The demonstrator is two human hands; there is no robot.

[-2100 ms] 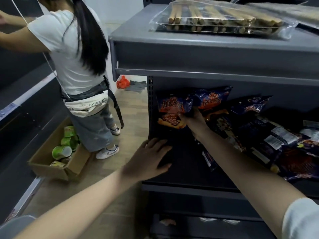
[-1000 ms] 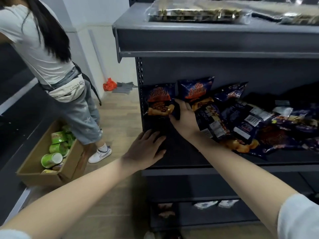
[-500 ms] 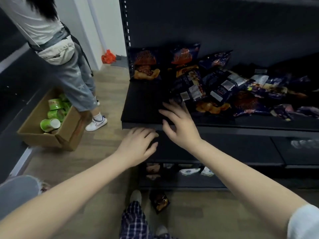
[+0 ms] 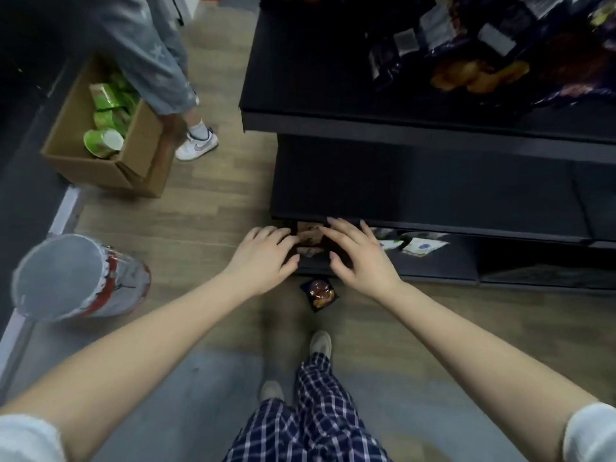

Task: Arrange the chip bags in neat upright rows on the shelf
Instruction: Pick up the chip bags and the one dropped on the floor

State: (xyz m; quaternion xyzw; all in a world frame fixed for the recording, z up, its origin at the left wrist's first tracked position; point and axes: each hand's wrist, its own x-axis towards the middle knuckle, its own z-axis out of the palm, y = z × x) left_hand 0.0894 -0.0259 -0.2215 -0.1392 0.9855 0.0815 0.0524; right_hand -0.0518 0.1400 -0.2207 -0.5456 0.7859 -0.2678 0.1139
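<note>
A small dark chip bag [image 4: 319, 293] lies flat on the wooden floor, just in front of the shelf unit's base. My left hand [image 4: 266, 258] and my right hand [image 4: 358, 255] hover above it, fingers relaxed and spread, holding nothing. Between them a brownish packet [image 4: 308, 236] shows on the bottom shelf. Several dark blue chip bags [image 4: 483, 45] lie in a loose heap on the black shelf [image 4: 366, 123] at the top right.
Another person's leg and white sneaker [image 4: 197, 145] stand by an open cardboard box [image 4: 103, 161] of green cups. A grey bin [image 4: 76, 278] sits on the floor at left. White packets [image 4: 418, 245] lie on the bottom shelf. My checked trouser leg [image 4: 316, 411] is below.
My view has tipped down from the chip shelf to the floor. Both hands have dropped from the shelf edge to the bottom shelf, above the fallen bag.
</note>
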